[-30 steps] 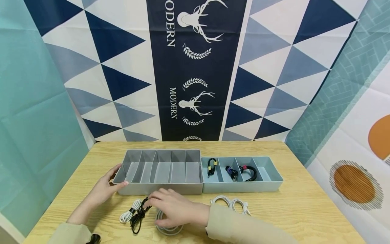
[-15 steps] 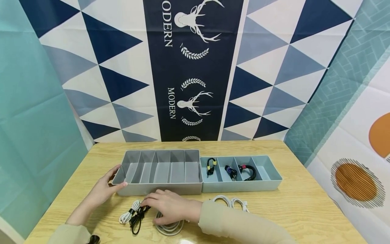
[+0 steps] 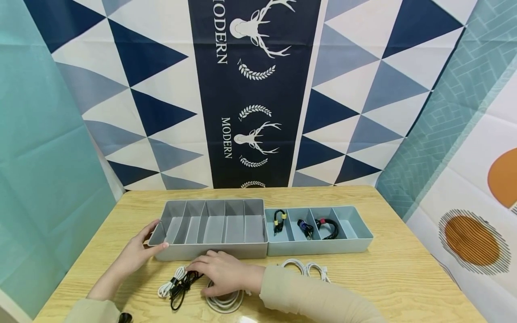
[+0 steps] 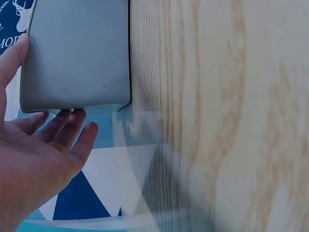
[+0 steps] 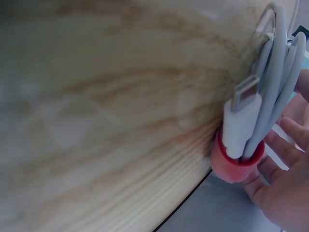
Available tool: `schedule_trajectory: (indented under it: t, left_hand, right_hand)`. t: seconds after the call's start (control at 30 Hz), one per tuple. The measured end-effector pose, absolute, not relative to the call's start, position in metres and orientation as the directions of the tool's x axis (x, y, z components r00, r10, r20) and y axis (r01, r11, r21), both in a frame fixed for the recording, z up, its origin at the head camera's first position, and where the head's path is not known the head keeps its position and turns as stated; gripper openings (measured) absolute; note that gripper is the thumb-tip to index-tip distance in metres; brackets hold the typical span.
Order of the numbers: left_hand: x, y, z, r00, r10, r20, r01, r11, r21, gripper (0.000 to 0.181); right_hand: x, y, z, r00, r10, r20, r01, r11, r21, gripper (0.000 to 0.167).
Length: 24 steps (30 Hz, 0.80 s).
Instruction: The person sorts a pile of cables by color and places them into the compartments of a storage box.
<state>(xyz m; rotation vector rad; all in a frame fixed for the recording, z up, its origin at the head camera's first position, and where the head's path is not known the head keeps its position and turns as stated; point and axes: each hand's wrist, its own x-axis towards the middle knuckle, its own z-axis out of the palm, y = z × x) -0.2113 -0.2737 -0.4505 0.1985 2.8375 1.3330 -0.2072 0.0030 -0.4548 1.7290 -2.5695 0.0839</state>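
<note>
My left hand [image 3: 133,255] holds the left end of a grey divided box [image 3: 210,250], thumb on the front rim, fingers against the end wall; the left wrist view shows this hand [image 4: 46,154] beside the box's grey wall [image 4: 77,58]. My right hand [image 3: 222,271] is low over a black cable bundle [image 3: 180,289], fingertips at its upper end, thumb apart from the fingers. Under that palm lies a coiled pale cable [image 3: 223,306]. The right wrist view shows its white plug [image 5: 241,121] and red strap [image 5: 234,166] beside my loosely bent fingers [image 5: 282,150]. Some fingertips are hidden.
A white cable bundle [image 3: 167,288] with a black tie lies left of the black one. Two white coils [image 3: 307,268] lie behind my right sleeve [image 3: 307,294]. A light-blue divided box [image 3: 319,246] abuts the grey one, holding black cables with yellow, purple and red ties.
My right hand has shifted slightly left and settled at the black cable bundle, which has moved a little. The left hand keeps its place on the grey box. The head view has turned slightly.
</note>
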Motion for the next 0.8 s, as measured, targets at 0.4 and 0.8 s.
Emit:
schedule_trajectory:
  t: [0.4,0.8]
  left_hand:
    - [-0.211,-0.273,-0.448,-0.991,0.126,0.053,0.12,0.624,0.772,0.085]
    - [-0.21,-0.273,-0.445,-0.991,0.126,0.036,0.107,0.619,0.778,0.085]
  right_hand:
    - [-0.211,0.002,-0.459,-0.367,-0.924,0.105,-0.928,0.372,0.026,0.055]
    - [-0.208,-0.001,-0.466,-0.449,-0.887,0.104,-0.892,0.452,0.001,0.042]
